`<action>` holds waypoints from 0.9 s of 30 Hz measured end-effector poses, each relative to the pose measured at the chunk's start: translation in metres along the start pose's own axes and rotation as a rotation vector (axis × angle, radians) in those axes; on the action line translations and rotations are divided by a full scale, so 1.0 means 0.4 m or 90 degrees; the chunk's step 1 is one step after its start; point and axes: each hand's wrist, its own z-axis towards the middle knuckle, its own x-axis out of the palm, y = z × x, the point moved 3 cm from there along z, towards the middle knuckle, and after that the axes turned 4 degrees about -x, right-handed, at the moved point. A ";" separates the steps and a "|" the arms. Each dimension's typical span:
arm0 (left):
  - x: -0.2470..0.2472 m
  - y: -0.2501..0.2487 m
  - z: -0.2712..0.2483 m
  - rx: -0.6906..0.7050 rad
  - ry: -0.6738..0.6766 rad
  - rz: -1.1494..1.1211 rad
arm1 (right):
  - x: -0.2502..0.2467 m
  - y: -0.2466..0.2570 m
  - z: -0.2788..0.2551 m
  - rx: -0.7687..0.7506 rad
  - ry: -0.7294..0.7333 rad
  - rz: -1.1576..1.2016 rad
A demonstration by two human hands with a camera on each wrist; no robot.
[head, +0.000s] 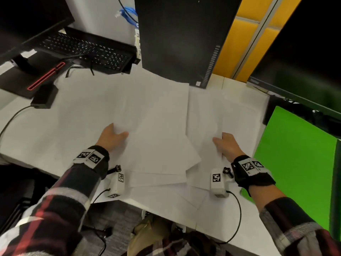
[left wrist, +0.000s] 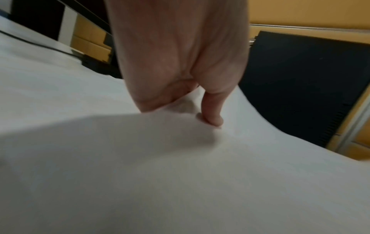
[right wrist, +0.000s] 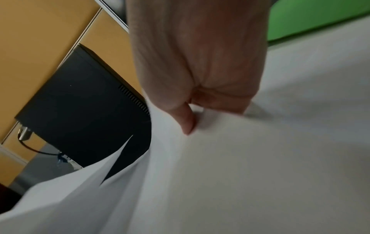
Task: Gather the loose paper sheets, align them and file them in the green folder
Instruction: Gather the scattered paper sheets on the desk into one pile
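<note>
- Both hands are gripping paper: left hand [head: 112,136] is pinching the near-left edge of the left batch of paper sheets [head: 147,111], thumb on top, other fingers tucked under.
- Left wrist view: left hand [left wrist: 180,55], thumb [left wrist: 213,109] pressing down onto the white sheet [left wrist: 180,174], which is bowing up around it.
- Right hand [head: 227,146] is pinching the near-left edge of the right batch [head: 221,111] the same way; right wrist view shows right hand [right wrist: 198,60] curled, thumb [right wrist: 185,118] clamping the sheet, a second sheet edge [right wrist: 112,161] lifting separately at left.
- Sheets are fanning out misaligned across the white desk [head: 46,130]; more are lying flat at the near edge under the wrists. Exact sheet count: cannot tell, they overlap and are all blank white.
- Green folder [head: 295,154] is lying flat at the right of the desk, just beside the right batch, one only.
- Crowding the far side: black PC tower [head: 180,37] touching the far edge of the sheets, keyboard [head: 86,50] far left, monitor stand [head: 27,78] with red strip, small black adapter [head: 45,96] with cable.
- Second monitor [head: 302,71] is overhanging the folder's far end.
- Yellow partition panels [head: 245,43] are sitting behind the tower.
</note>
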 end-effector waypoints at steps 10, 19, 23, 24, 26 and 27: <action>-0.042 -0.006 0.031 -0.056 0.152 -0.159 | 0.064 0.086 0.030 -0.008 0.081 -0.040; -0.167 0.067 0.081 -0.103 0.161 -0.235 | -0.027 0.071 0.070 -0.010 -0.091 -0.063; -0.146 0.046 0.087 -0.109 0.162 -0.268 | 0.002 0.097 0.066 -0.031 -0.056 -0.056; -0.139 0.036 0.090 -0.110 0.156 -0.252 | 0.016 0.100 0.061 -0.021 -0.021 -0.065; -0.113 0.008 0.088 -0.101 0.154 -0.207 | 0.059 0.105 0.045 0.006 0.055 -0.058; -0.093 -0.007 0.081 -0.085 0.168 -0.187 | 0.084 0.106 0.035 0.019 0.086 -0.040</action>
